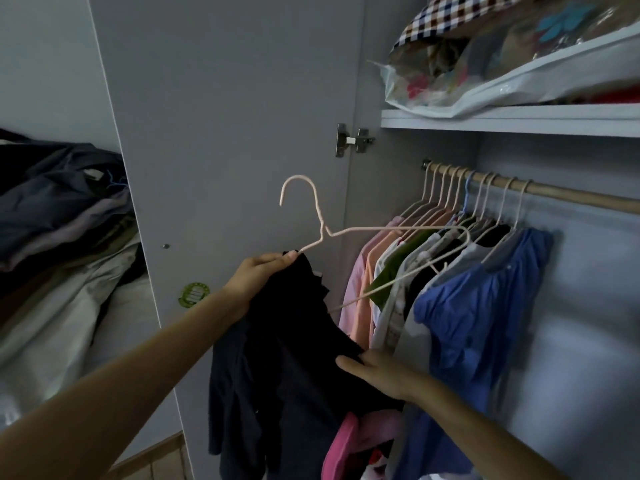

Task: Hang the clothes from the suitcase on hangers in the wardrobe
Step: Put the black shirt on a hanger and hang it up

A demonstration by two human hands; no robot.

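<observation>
My left hand [258, 277] grips a black garment [294, 386] together with the left shoulder of a pale pink hanger [381, 230], whose hook points up in front of the open wardrobe door [225, 98]. The hanger's left end is hidden inside the cloth; its right end sticks out bare. Lower down, my right hand [377, 374] holds a fold of the black garment, thumb on top. The wardrobe rail [554, 194] carries several hung clothes, among them a blue top [485, 306] and a pink one [356, 289]. No suitcase is in view.
A shelf [502, 119] above the rail holds plastic bags of fabric [502, 57]. At the left, a pile of dark and light clothes [59, 220] lies on a surface. Pink items [349, 445] sit at the wardrobe bottom. A hinge [353, 140] joins door and cabinet.
</observation>
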